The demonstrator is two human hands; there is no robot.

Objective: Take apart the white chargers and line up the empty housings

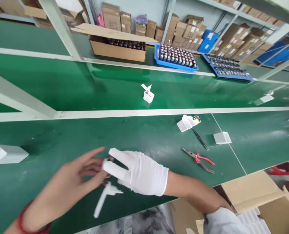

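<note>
My bare left hand (68, 182) and gloved right hand (139, 174) meet over the green bench, fingers pinched together on a small dark part (109, 160) between them. It looks light, rigid and fiddly; fingertips at its ends suit it. A white plastic piece (105, 196) lies just below my grip, red pliers (199, 160) well right.

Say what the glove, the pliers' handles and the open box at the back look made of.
Glove on the right hand: white knit fabric, matte, softly creased, probably cotton. Pliers: dark metal jaws, handles in glossy red sleeves, likely plastic or rubber. Open box: plain brown corrugated cardboard, matte, flaps folded out.
</note>
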